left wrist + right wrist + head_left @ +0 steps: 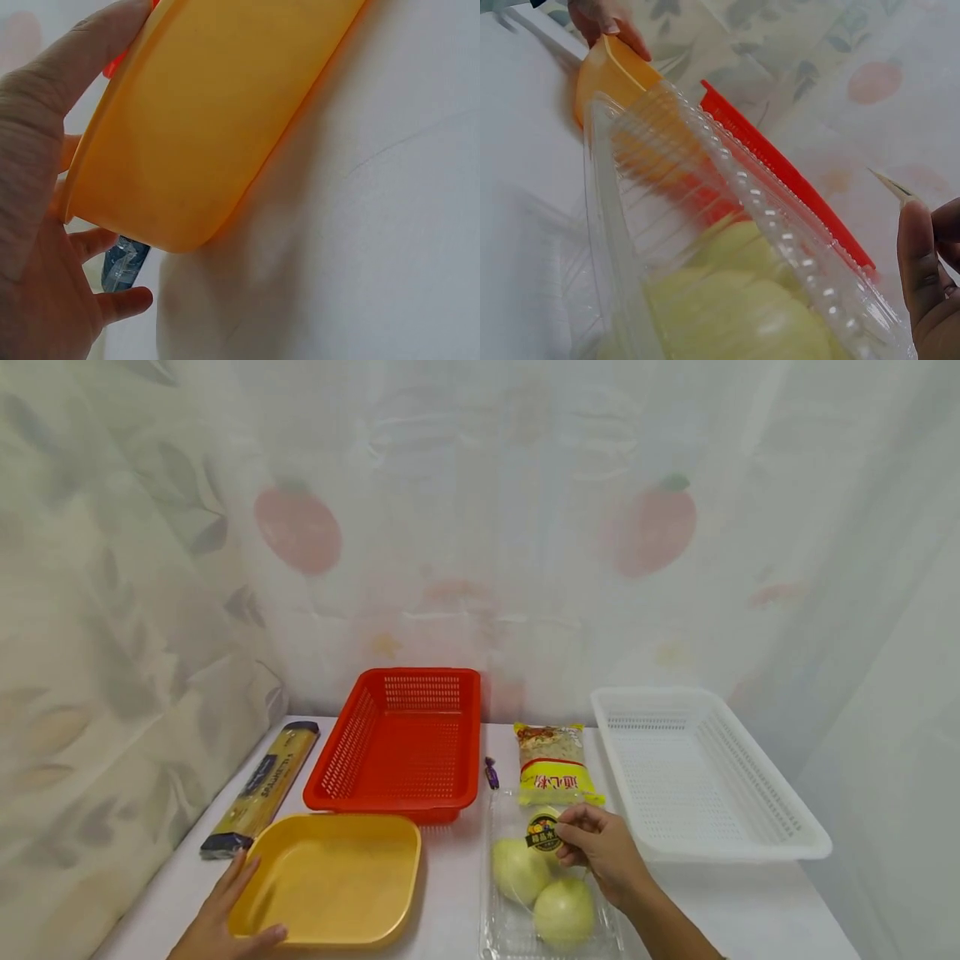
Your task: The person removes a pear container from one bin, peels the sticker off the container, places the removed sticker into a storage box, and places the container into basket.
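R grip (606, 852) pinches lbl (542, 833), L grip (223, 917) touches tray (330, 878).

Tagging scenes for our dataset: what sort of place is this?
Probably a curtained-off indoor tabletop setup, perhaps a recording booth: patterned curtains hang close behind and beside a white tabletop, on which a red basket stands. I can't tell what lies beyond the curtains.

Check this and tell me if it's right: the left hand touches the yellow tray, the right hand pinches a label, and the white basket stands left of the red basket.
Wrong on one point: the head view shows the white basket right of the red basket. The left hand does touch the yellow tray, and the right hand pinches a label.
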`<control>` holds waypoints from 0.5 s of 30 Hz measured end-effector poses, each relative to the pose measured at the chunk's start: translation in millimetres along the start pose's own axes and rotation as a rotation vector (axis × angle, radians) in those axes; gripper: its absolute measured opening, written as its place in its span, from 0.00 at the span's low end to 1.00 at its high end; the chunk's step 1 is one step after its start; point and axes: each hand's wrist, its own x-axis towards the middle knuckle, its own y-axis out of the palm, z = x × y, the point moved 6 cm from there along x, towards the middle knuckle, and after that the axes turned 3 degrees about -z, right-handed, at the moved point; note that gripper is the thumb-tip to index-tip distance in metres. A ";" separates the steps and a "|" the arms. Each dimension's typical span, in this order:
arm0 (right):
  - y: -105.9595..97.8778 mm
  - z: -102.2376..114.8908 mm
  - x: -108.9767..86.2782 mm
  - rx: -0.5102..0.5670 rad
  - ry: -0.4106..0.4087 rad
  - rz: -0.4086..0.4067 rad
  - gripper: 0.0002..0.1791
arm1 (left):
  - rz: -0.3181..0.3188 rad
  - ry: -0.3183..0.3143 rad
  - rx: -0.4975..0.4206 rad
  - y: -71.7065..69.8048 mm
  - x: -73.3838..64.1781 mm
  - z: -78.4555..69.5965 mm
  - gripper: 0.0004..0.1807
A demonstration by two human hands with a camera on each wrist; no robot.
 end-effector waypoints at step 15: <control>14.1 19.0 0.6 0.032 0.073 0.031 0.09 | 0.046 -0.090 0.044 -4.7 1.0 4.8 0.65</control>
